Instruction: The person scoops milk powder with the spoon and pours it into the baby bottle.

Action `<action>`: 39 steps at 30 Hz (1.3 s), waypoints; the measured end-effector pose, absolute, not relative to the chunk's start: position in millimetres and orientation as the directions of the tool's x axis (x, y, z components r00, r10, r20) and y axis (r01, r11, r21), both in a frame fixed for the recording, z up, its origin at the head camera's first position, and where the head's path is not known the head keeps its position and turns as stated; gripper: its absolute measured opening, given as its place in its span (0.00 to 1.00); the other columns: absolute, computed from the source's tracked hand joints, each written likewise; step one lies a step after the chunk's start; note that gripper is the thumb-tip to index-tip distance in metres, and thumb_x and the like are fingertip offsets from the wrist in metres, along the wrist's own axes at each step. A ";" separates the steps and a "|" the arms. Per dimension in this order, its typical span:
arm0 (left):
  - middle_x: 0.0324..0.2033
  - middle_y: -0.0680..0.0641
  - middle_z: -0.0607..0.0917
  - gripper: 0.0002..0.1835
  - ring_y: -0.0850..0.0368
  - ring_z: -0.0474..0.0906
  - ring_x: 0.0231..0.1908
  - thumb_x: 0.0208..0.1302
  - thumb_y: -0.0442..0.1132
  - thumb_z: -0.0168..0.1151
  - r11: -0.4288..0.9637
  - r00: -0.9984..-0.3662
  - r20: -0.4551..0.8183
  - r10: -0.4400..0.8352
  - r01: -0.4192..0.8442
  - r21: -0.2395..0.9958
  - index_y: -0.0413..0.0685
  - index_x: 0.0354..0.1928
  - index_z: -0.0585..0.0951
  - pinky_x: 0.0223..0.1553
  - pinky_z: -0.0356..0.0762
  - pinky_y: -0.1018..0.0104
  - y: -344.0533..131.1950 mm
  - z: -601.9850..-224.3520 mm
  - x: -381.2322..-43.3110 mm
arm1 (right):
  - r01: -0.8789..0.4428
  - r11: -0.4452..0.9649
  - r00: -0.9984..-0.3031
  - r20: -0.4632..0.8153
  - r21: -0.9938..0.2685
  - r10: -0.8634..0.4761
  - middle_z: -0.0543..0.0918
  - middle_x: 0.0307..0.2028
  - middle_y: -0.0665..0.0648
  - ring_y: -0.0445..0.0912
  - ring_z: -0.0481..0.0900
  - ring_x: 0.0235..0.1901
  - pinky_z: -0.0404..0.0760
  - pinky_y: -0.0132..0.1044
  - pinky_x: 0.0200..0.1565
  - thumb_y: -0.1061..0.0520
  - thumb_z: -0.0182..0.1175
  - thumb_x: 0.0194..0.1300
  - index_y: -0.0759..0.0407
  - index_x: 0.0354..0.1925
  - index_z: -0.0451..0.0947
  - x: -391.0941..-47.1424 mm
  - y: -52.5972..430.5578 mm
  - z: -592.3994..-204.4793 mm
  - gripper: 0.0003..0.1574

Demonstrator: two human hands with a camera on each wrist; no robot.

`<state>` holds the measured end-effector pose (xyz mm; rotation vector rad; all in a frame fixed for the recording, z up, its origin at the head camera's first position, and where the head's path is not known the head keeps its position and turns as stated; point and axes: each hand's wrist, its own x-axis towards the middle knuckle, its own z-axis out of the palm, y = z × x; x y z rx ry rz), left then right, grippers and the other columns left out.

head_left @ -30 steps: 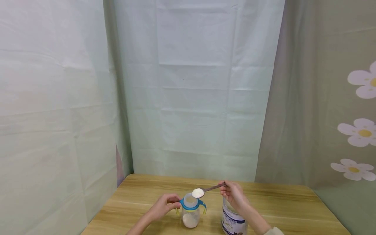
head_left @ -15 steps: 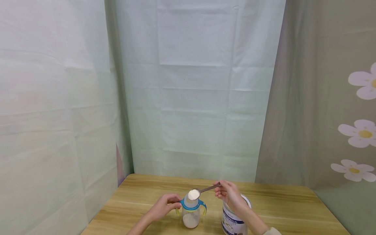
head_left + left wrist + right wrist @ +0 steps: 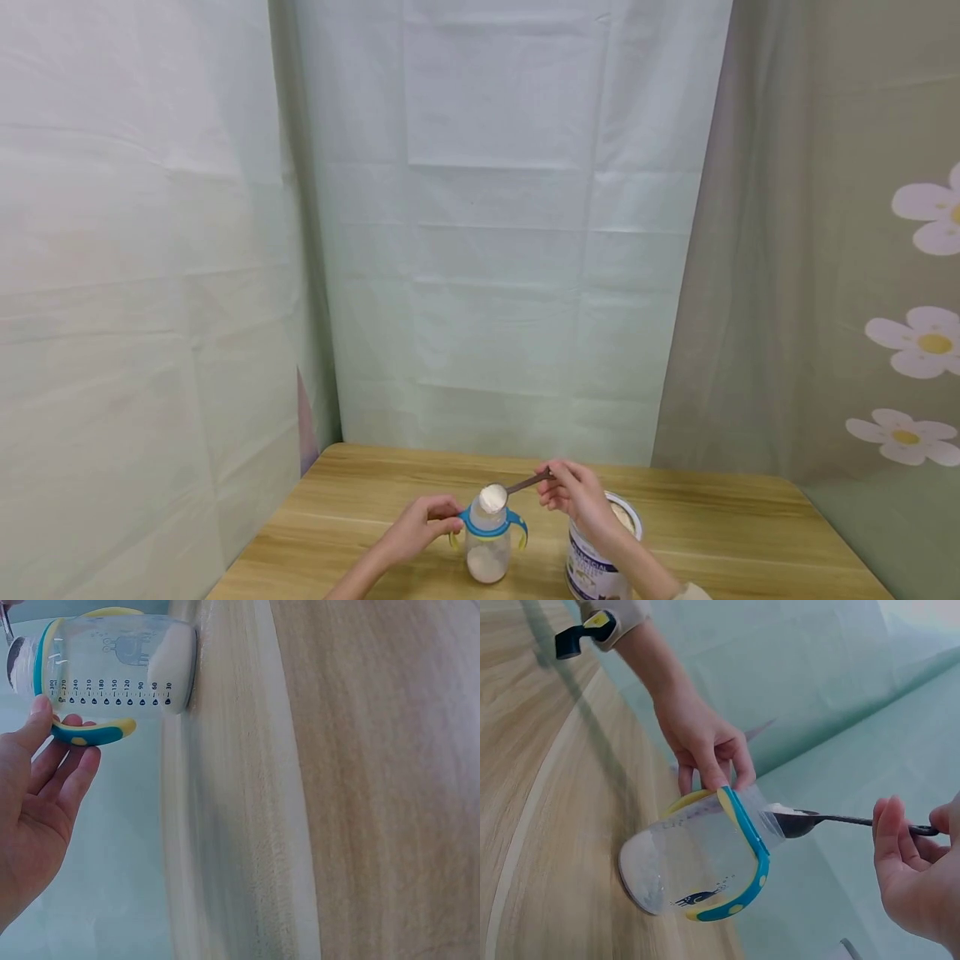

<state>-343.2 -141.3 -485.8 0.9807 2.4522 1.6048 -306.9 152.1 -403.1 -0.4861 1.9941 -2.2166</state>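
Observation:
A clear baby bottle [image 3: 112, 656] with a blue and yellow two-handled collar stands upright on the wooden table, white powder lying in its bottom. My left hand [image 3: 422, 528] pinches the bottle's left handle [image 3: 94, 735] between thumb and fingers. In my right hand [image 3: 581, 500] is the end of a dark metal spoon [image 3: 799, 822], gripped by thumb and fingers. The spoon's bowl, heaped with white powder [image 3: 492, 498], is at the bottle's open mouth; in the right wrist view its tip reaches inside the rim.
An open milk powder can [image 3: 590, 567] with a white and dark-blue label stands right of the bottle, partly behind the right forearm. Pale curtains [image 3: 495, 250] hang behind the wooden table [image 3: 735, 533] and along both sides.
My right hand has moved left with the spoon, bringing the powder-filled bowl from beside the bottle's rim to its mouth. More of the can's opening shows. The left hand has stayed put.

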 end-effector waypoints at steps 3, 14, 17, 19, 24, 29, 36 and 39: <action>0.38 0.39 0.87 0.10 0.56 0.84 0.39 0.66 0.41 0.60 0.267 -0.795 0.294 0.531 0.486 0.832 0.43 0.42 0.82 0.39 0.81 0.69 -141.6 -487.7 -344.7 | -0.166 -0.086 -0.934 0.185 -0.982 -0.307 0.80 0.29 0.50 0.38 0.79 0.28 0.79 0.26 0.32 0.47 0.48 0.75 0.69 0.47 0.74 -305.3 149.0 -402.7 0.24; 0.38 0.42 0.87 0.10 0.51 0.84 0.40 0.66 0.40 0.60 0.270 -0.796 0.294 0.529 0.486 0.831 0.41 0.43 0.82 0.39 0.81 0.70 -139.3 -484.1 -344.6 | -0.319 0.056 -0.881 0.274 -0.946 -0.386 0.80 0.30 0.58 0.40 0.80 0.28 0.80 0.28 0.30 0.50 0.48 0.76 0.75 0.49 0.73 -296.1 139.6 -400.9 0.26; 0.38 0.42 0.87 0.08 0.53 0.85 0.40 0.67 0.38 0.60 0.273 -0.800 0.288 0.527 0.480 0.834 0.42 0.43 0.82 0.40 0.81 0.69 -139.4 -484.0 -344.8 | -0.391 0.106 -0.849 0.314 -0.914 -0.425 0.80 0.31 0.65 0.43 0.81 0.27 0.83 0.32 0.30 0.49 0.48 0.76 0.72 0.48 0.75 -294.1 138.1 -401.4 0.24; 0.39 0.41 0.87 0.08 0.54 0.85 0.40 0.67 0.37 0.59 0.272 -0.799 0.290 0.527 0.482 0.833 0.42 0.43 0.82 0.41 0.81 0.69 -139.7 -484.4 -345.1 | -0.433 0.135 -0.821 0.328 -0.891 -0.468 0.80 0.32 0.66 0.47 0.81 0.27 0.84 0.36 0.30 0.49 0.48 0.75 0.70 0.48 0.76 -292.1 137.0 -401.8 0.23; 0.39 0.41 0.87 0.08 0.47 0.85 0.42 0.67 0.37 0.59 0.259 -0.794 0.302 0.528 0.489 0.833 0.43 0.43 0.82 0.42 0.81 0.69 -140.2 -484.5 -344.7 | -0.487 0.155 -0.747 0.318 -0.860 -0.584 0.80 0.33 0.62 0.43 0.79 0.26 0.84 0.41 0.31 0.53 0.50 0.75 0.69 0.49 0.76 -284.2 135.5 -400.3 0.20; 0.39 0.41 0.87 0.08 0.44 0.85 0.42 0.67 0.37 0.59 0.256 -0.790 0.306 0.531 0.494 0.831 0.43 0.44 0.82 0.41 0.82 0.68 -140.3 -485.2 -344.3 | -0.503 0.146 -0.707 0.309 -0.852 -0.636 0.81 0.40 0.71 0.35 0.78 0.27 0.83 0.35 0.31 0.56 0.53 0.73 0.69 0.49 0.77 -279.9 136.6 -401.4 0.17; 0.39 0.41 0.86 0.09 0.51 0.85 0.41 0.66 0.37 0.60 0.251 -0.794 0.301 0.529 0.485 0.838 0.41 0.44 0.82 0.41 0.81 0.68 -140.1 -486.1 -343.5 | -0.492 0.166 -0.727 0.299 -0.855 -0.618 0.81 0.41 0.66 0.35 0.78 0.27 0.83 0.37 0.32 0.54 0.52 0.74 0.68 0.51 0.76 -280.5 141.4 -402.3 0.18; 0.39 0.40 0.86 0.09 0.57 0.84 0.40 0.67 0.37 0.59 0.244 -0.793 0.303 0.529 0.484 0.841 0.39 0.44 0.81 0.40 0.81 0.68 -140.1 -486.3 -342.6 | -0.481 0.168 -0.751 0.306 -0.860 -0.585 0.81 0.37 0.64 0.37 0.79 0.28 0.83 0.37 0.32 0.53 0.50 0.75 0.67 0.52 0.76 -281.7 143.8 -402.1 0.19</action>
